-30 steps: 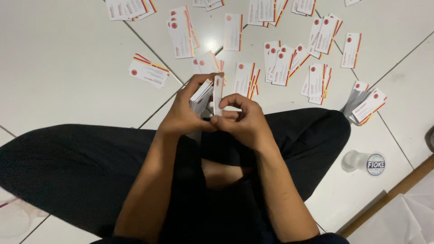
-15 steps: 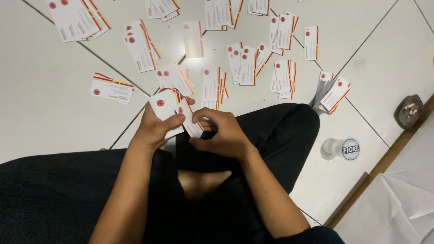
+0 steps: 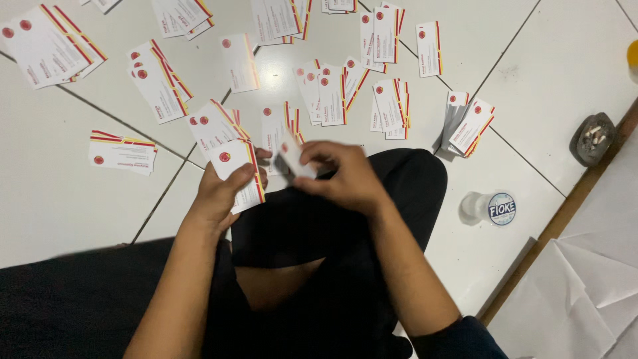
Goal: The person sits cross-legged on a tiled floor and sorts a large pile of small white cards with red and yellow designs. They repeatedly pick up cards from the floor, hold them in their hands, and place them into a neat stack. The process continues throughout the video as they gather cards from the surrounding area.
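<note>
My left hand [image 3: 222, 193] grips a stack of white cards [image 3: 240, 174] with a red round mark and red-and-yellow stripes, held just above my crossed legs in black trousers. To its right, my right hand [image 3: 345, 176] pinches a single card [image 3: 294, 157] by its edge, tilted and a little blurred, close beside the stack. Many more cards of the same kind lie spread in small piles on the white tiled floor [image 3: 53, 199] beyond my hands, one pile [image 3: 123, 151] to the left and another pile [image 3: 469, 125] to the right.
A clear plastic cup with a round lid [image 3: 492, 209] lies on the floor right of my knee. A small dark ashtray [image 3: 591, 139] sits at the right by a wooden edge strip [image 3: 565, 216]. Crumpled white paper [image 3: 591, 286] fills the lower right corner.
My hands have drawn apart: the left keeps the stack and the right has pulled one card off it. The camera view has shifted, so the floor cards sit lower in the picture.
</note>
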